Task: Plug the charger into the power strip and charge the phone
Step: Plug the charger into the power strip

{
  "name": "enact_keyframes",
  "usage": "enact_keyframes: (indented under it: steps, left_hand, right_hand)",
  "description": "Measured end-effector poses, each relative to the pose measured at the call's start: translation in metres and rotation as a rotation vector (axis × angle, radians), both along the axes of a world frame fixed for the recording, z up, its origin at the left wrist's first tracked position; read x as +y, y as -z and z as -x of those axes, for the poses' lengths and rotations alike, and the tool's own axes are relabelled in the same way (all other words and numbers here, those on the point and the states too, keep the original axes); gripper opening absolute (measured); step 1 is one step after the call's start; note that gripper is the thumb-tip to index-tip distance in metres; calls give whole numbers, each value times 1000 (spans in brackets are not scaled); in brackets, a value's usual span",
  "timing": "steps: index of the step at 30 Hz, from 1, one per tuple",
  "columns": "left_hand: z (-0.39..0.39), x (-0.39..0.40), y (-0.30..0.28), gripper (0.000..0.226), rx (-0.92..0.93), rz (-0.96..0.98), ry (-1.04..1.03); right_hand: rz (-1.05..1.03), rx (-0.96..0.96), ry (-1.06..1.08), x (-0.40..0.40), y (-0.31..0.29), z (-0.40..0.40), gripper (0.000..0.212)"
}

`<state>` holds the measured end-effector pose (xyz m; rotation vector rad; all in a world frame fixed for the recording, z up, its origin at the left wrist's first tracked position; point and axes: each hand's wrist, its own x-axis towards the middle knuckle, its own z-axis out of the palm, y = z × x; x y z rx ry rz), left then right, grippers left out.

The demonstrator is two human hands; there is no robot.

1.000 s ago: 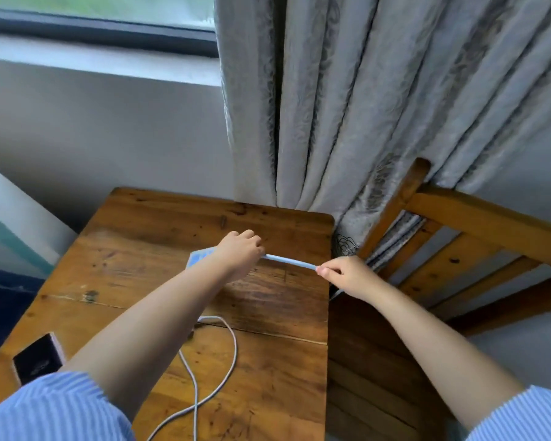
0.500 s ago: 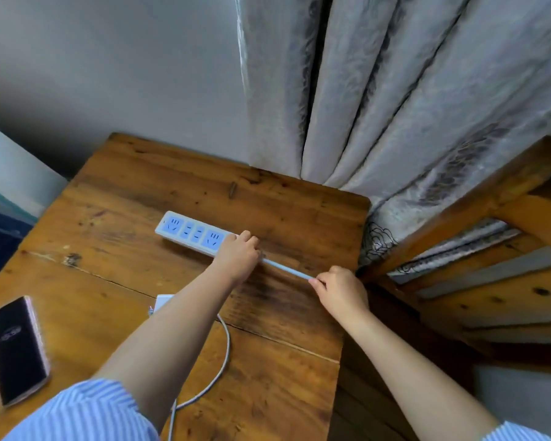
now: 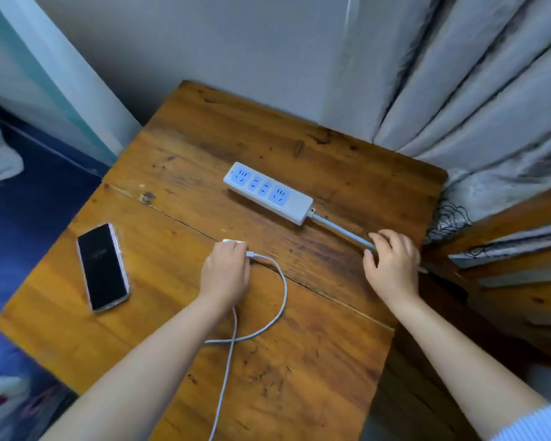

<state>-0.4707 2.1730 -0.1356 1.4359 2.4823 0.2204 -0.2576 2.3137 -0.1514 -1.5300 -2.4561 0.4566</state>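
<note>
A phone [image 3: 103,267] lies dark at the frame's left as the left hand [image 3: 226,272] closes over the white charger [image 3: 234,241] at centre (picking it up); next, its prongs must meet the power strip [image 3: 268,192] above, while the right hand [image 3: 392,264], fingers loosely curled, touches the strip's cord [image 3: 341,231]

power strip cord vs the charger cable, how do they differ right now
The power strip cord is thicker and runs straight from the power strip toward the table edge, under the right hand. The charger cable is thin, loops and crosses itself, and leads from the charger under the left hand. Both are pale and lie on the table.
</note>
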Motion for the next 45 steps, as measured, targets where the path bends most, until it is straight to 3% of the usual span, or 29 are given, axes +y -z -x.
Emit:
enact_keyframes:
  steps: [3,7,14,22,26,31,37,45]
  left_hand:
    - [7,-41,16,27,-106,214,-239]
    - [2,-65,33,42,-210,296,-348]
    - [30,-76,40,21,-254,253,-365]
    - [92,-109,36,17,-276,174,-417]
    - [106,-106,40,15,-271,56,-387]
    - [104,-78,43,18,-279,-50,-391]
    - [93,-31,57,20,-250,-161,-393]
    - [80,-1,83,28,-154,-134,-447]
  right_hand:
    - [-101,65,-137,-26,-4,24,25]
    - [8,140,-250,-57,-6,61,22]
    - [173,51,-298,-84,-5,95,23]
    - [375,-162,-267,-103,8,171,65]
    - [330,-240,-235,-105,19,192,60]
    - [338,-30,-90,-98,12,178,55]
    - [157,123,-44,-52,-26,159,40]
    - [50,-72,-182,8,-41,163,40]
